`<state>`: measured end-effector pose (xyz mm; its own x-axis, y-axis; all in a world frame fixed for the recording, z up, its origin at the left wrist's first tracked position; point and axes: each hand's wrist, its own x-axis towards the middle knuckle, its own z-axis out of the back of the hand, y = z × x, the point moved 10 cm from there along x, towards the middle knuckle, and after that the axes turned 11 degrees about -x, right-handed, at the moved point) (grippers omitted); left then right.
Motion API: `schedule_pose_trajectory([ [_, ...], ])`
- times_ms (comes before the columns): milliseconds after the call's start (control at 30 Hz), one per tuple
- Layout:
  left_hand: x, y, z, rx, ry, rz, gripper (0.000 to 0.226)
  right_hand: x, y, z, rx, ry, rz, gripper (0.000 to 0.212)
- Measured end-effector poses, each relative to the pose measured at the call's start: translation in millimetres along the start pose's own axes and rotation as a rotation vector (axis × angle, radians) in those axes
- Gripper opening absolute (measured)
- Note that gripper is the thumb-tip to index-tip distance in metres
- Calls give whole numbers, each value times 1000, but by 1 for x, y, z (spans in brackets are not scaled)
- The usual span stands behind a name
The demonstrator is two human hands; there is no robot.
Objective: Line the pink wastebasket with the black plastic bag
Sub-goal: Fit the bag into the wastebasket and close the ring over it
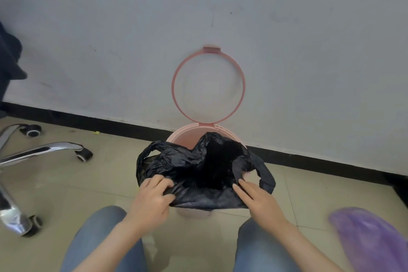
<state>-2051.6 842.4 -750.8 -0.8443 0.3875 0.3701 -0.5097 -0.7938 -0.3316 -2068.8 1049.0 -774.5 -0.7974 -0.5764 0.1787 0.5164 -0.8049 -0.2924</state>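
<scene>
The pink wastebasket [185,137] stands on the floor against the wall, between my knees. Its pink retaining ring [176,70] is flipped up and leans on the wall. The black plastic bag [198,168] sits in the basket's mouth, its middle sunk inside and its crumpled edges and handle loops spilling over the left, right and near rim. My left hand [152,196] grips the bag's near left edge, fingers curled into the plastic. My right hand [256,196] rests on the near right edge with fingers extended against the plastic; whether it grips is unclear.
An office chair's chrome legs and castors [55,150] stand at the left. A purple plastic bag [371,236] lies at the lower right. A black skirting strip [110,121] runs along the wall's foot. My jeans-clad knees [103,232] flank the basket.
</scene>
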Motion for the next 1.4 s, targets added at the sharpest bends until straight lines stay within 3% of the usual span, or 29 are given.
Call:
schedule_pose_trajectory([
  [67, 18, -15, -5, 52, -15, 23, 33, -7, 4, -16, -30, 134, 30, 102],
  [133, 35, -20, -32, 85, 137, 106, 39, -7, 0, -28, -44, 232, 20, 105],
  [267, 19, 3, -90, 170, 422, 257, 60, -12, -7, -41, -55, 363, -7, 86],
  [367, -1, 17, -96, 179, 369, 295, 64, -28, -27, -52, -22, 441, -155, 78],
  [500, -1, 21, -89, 97, 316, 330, 72, -35, -55, -58, 456, 450, -515, 62],
  [600, 0, 21, -90, 115, 312, 332, 74, -25, -72, -42, 540, 169, -738, 31],
  [667, 0, 18, -90, 123, 318, 300, 75, -18, -80, -23, 520, -27, -866, 22],
  [733, 0, 17, -92, 146, 308, 262, 83, -6, -91, -14, 496, -83, -946, 19],
  [833, 2, 17, -89, 171, 249, 236, 85, 14, -116, -32, 566, 76, -1059, 43],
  [900, 3, 17, -86, 182, 222, 240, 85, 24, -119, -56, 708, 233, -1069, 57],
  [967, 2, 16, -84, 178, 216, 247, 85, 35, -111, -74, 853, 300, -970, 51],
  [1033, 2, 14, -85, 175, 208, 237, 86, 42, -114, -81, 849, 242, -910, 35],
  [1133, 3, 12, -85, 197, 195, 219, 87, 40, -135, -85, 821, 164, -969, 21],
  [1233, 3, 13, -84, 204, 170, 217, 88, 32, -163, -89, 793, 145, -1078, 20],
  [1400, 3, 15, -87, 239, 162, 226, 77, 25, -169, -131, 928, 287, -1151, 25],
])
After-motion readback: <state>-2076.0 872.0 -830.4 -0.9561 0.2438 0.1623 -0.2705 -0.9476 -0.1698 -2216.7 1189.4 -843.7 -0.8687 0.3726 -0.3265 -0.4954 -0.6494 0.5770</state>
